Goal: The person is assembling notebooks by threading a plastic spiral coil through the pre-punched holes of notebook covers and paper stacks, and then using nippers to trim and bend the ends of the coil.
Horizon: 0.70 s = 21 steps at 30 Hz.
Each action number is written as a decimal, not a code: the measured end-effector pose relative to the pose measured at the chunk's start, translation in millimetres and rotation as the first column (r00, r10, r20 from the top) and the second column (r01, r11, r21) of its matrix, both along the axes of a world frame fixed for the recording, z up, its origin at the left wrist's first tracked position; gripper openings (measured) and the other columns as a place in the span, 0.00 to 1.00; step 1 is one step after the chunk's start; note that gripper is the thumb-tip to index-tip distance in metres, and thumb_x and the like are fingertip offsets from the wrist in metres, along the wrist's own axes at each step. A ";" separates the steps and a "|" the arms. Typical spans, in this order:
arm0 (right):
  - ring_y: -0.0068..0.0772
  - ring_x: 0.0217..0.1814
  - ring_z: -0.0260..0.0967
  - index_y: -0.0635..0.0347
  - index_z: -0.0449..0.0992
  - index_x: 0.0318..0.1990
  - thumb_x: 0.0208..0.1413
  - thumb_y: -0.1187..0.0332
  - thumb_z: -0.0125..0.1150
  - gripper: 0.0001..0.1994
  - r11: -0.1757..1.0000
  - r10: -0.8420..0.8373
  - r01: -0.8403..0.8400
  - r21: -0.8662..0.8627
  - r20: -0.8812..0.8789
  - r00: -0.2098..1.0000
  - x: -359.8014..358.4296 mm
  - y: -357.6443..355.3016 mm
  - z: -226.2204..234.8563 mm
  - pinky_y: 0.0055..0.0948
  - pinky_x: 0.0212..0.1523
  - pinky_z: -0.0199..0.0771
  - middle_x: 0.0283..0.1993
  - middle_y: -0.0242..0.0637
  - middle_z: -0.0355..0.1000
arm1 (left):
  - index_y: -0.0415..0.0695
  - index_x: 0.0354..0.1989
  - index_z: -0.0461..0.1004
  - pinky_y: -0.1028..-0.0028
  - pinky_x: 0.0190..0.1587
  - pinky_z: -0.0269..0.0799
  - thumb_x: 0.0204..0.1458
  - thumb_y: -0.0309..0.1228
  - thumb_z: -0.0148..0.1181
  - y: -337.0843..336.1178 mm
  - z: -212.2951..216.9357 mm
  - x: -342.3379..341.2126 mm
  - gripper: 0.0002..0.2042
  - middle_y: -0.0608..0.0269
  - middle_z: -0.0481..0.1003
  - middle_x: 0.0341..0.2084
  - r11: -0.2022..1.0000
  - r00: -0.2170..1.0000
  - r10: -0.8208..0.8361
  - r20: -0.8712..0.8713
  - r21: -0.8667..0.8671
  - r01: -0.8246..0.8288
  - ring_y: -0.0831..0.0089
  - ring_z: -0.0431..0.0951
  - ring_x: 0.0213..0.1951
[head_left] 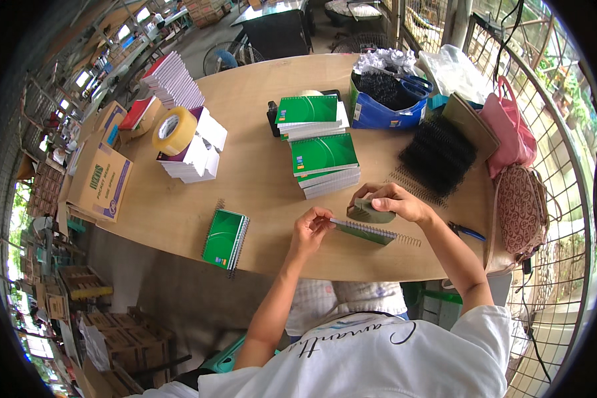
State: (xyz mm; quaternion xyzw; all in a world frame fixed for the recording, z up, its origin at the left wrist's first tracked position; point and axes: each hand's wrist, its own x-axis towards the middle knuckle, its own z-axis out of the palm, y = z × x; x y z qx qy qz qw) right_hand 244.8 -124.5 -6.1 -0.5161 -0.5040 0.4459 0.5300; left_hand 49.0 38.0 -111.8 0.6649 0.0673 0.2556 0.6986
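Green spiral notebook (368, 231) just right of frame centre, raised slightly over the near edge of the round wooden desk (265, 192), wire coil along its lower side. Left hand (310, 229) pinching the notebook's left corner, grip closed on it. Right hand (395, 201) curled over the top, grip closed on a folded green cover piece. Just above, two stacks of green notebooks (322, 159). Right of those, a heap of black binding coils (438, 156) and a blue box (386, 106) with scissors. Lower left of centre, a finished green notebook (224, 239) lying flat. Upper left, a roll of tan tape (174, 130) on white-edged stacks, cardboard box (99, 182) beyond. Far right, patterned bag (521, 212).
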 end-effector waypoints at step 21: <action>0.51 0.65 0.57 0.56 0.78 0.49 0.48 0.57 0.69 0.22 0.632 -0.527 0.755 0.176 0.812 0.252 -25.5 -92.3 5.9 0.45 0.64 0.58 0.61 0.46 0.63 | 0.46 0.59 0.60 0.80 0.44 0.73 0.51 0.16 0.62 -6.1 34.5 -24.2 0.28 0.63 0.74 0.37 0.970 0.995 0.099 0.006 -0.225 -0.096 0.80 0.74 0.39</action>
